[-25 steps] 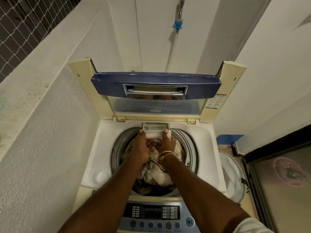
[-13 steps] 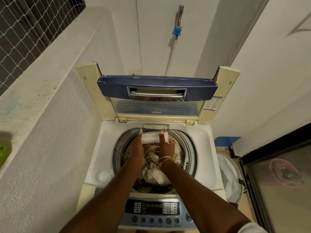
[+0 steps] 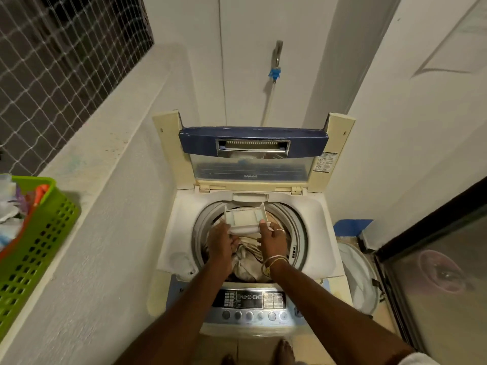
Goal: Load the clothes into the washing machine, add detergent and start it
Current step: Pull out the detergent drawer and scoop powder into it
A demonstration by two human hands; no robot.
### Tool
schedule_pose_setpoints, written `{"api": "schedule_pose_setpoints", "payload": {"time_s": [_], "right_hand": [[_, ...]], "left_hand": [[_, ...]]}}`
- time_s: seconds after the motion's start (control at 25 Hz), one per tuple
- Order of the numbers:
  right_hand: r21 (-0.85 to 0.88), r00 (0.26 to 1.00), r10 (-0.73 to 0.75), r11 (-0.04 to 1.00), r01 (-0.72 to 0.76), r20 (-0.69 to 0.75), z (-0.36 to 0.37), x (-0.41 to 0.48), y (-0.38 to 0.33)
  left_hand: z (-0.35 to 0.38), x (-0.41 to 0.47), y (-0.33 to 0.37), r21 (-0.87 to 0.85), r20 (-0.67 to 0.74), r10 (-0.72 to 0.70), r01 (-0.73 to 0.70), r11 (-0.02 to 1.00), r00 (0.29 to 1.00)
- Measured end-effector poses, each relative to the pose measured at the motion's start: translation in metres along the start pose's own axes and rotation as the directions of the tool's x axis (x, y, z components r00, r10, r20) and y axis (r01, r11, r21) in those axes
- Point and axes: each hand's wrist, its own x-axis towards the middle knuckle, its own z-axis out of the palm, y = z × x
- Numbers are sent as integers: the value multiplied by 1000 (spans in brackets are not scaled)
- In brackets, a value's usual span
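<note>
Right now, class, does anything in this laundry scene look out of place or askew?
Yes: the detergent drawer sits out of its slot, tilted over the clothes, held by the left hand and right hand.

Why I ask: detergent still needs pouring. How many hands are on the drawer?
2. The left hand holds the detergent drawer at its near left corner; the right hand holds its near right corner. Neither is free.
</note>
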Motion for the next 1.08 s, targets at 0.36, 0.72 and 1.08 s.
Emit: {"api": "schedule_pose_setpoints", "payload": {"time_s": [0.36,0.72,1.08], "right_hand": [[-20,971,-233,972,234,55,13,-48,-96],[56,860,-468,882,467,203,42,-60,-187],[176,672,-542,827,534,504,139,-77,-270]], "left_hand": [[-11,-69,73,150,-27,290,-283,947,957],[-16,-104,118,222,-172,585,-548,807,792],[-37,-118,173,385,-402,675,-554,738,619]]}}
